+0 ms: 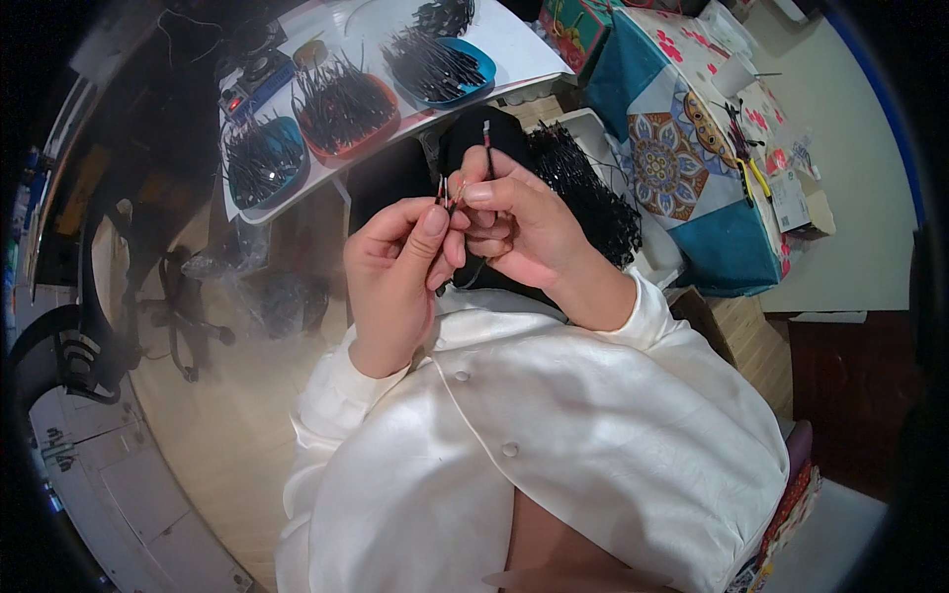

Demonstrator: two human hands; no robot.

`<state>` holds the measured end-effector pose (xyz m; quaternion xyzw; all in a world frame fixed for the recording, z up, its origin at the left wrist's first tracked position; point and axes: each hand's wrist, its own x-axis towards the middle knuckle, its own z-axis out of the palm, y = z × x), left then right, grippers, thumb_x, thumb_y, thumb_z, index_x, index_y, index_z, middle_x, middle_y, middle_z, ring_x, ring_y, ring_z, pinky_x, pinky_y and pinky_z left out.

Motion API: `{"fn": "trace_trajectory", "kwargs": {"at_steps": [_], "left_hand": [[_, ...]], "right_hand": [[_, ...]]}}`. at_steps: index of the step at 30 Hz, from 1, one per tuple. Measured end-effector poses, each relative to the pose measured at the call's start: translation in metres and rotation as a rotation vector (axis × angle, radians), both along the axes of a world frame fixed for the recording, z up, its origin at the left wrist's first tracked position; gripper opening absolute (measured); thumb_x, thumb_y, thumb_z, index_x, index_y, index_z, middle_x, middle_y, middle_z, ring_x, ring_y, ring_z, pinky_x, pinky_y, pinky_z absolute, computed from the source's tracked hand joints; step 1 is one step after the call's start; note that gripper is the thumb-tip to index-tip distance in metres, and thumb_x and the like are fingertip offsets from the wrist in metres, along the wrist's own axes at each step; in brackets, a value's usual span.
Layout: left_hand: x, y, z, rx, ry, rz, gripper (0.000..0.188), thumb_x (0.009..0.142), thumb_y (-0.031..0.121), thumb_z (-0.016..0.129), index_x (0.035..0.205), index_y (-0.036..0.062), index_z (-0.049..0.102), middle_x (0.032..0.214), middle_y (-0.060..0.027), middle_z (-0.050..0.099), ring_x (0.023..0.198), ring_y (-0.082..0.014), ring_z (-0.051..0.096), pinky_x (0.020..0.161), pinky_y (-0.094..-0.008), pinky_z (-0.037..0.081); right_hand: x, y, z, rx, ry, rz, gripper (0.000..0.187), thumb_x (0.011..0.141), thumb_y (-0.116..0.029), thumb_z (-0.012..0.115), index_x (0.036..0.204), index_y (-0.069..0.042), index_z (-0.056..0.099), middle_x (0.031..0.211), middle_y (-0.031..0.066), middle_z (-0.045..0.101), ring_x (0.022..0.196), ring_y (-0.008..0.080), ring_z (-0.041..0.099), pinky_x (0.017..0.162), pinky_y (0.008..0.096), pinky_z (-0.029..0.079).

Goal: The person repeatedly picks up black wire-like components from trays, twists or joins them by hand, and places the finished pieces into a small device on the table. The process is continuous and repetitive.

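Both hands, left [395, 262] and right [519, 222], pinch thin wires [447, 190] (bare ends at twelve o'clock); a slackened pinch could let them slip apart.

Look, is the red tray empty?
No, the red tray on the white table is heaped with thin dark wires.
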<state>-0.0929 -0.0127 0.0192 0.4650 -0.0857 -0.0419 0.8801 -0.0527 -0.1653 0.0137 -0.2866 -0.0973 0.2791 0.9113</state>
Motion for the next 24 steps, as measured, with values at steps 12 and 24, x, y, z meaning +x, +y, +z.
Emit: {"fn": "trace_trajectory", "kwargs": {"at_steps": [12,24], "left_hand": [[-0.003,0.007,0.005,0.028,0.046,-0.116,0.022,0.097,0.014,0.054,0.091,-0.0061,0.063,0.068,-0.0068,0.061,0.052,-0.0045,0.043,0.046,-0.0175,0.028],[-0.008,0.005,0.008,0.223,0.005,-0.027,0.02,0.096,0.012,0.056,0.097,-0.0054,0.065,0.073,-0.008,0.063,0.055,-0.004,0.044,0.049,-0.0163,0.031]], "right_hand": [[0.001,-0.01,0.019,-0.332,-0.301,-0.023,0.017,0.086,-0.009,0.066,0.098,0.002,0.061,0.083,0.0041,0.064,0.067,0.0056,0.058,0.052,0.0161,0.04],[0.002,-0.016,0.024,-0.46,-0.406,-0.123,0.012,0.086,-0.008,0.069,0.092,0.002,0.064,0.08,0.0061,0.065,0.07,0.0085,0.061,0.058,0.0177,0.045]]}}
